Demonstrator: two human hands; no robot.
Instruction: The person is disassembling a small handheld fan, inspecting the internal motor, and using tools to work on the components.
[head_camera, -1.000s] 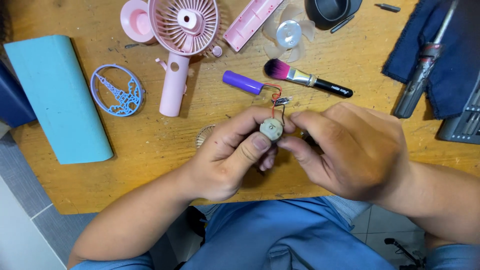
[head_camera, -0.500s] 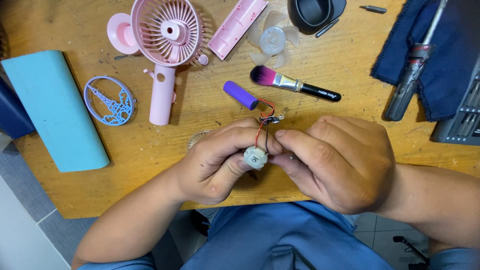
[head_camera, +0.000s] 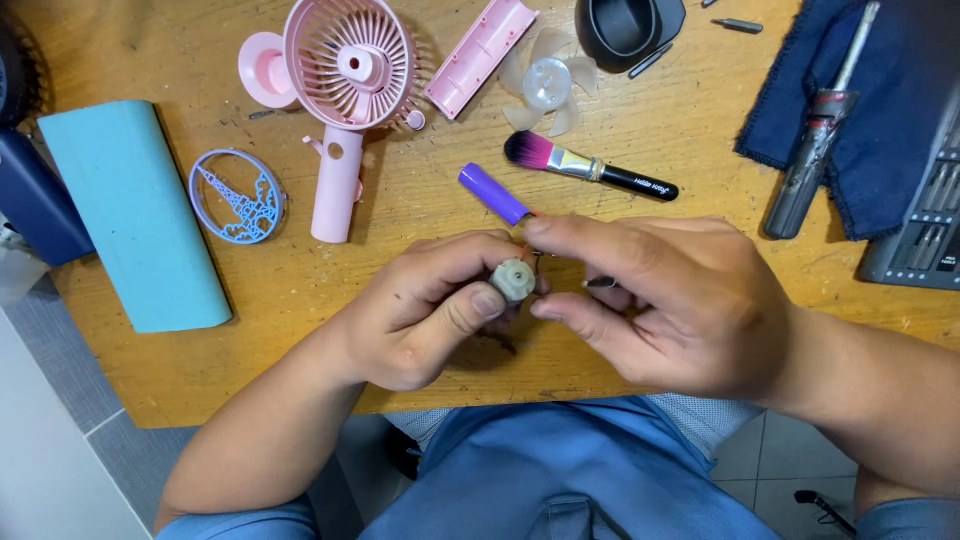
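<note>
Hands meet at table centre: left hand (head_camera: 425, 320) pinches a small grey motor (head_camera: 514, 281) between thumb and fingers, right hand (head_camera: 665, 300) closes on it from three o'clock. Purple battery (head_camera: 493, 194) lies at twelve o'clock, pink fan (head_camera: 345, 90) at eleven.

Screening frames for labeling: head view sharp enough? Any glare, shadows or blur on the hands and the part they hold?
Head view: even, soft light, no strong glare on the wooden table; small grey round motor sharp between left hand and right hand; short dark shadow under the hands; pink handheld fan crisp; slight wide-angle stretch at edges.
</note>
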